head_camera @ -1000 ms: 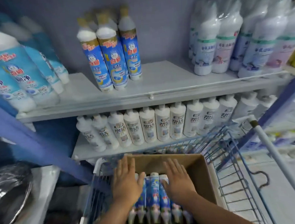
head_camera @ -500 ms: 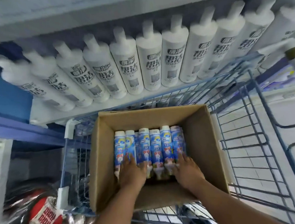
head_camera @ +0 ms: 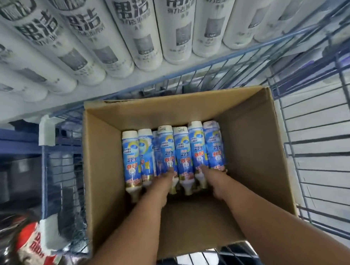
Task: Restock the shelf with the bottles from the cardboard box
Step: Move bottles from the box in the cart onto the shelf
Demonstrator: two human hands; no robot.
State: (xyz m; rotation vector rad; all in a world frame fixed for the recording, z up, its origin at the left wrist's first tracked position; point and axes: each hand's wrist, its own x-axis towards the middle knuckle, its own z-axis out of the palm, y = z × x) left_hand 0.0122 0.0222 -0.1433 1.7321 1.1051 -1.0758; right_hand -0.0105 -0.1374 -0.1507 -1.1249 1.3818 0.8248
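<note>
An open cardboard box (head_camera: 103,175) sits in a blue wire cart (head_camera: 321,146). Several blue-labelled bottles (head_camera: 131,158) lie side by side in it, necks pointing toward me. Both of my arms reach down into the box. My left hand (head_camera: 162,185) closes on the neck end of a middle bottle (head_camera: 167,152), one digit lying on top of its label. My right hand (head_camera: 212,180) grips the neck end of a bottle further right (head_camera: 197,149), its other fingers curled below. The image is blurred and the fingers under the bottles are hidden.
A row of white bottles (head_camera: 141,33) stands on the shelf (head_camera: 18,111) just beyond the cart's far rim. A red and white package (head_camera: 32,246) lies at the lower left, outside the cart. The box's near half and right side hold no bottles.
My head has tipped further down and closer to the box. Both hands have gone from lying flat on the bottles to closing round their neck ends.
</note>
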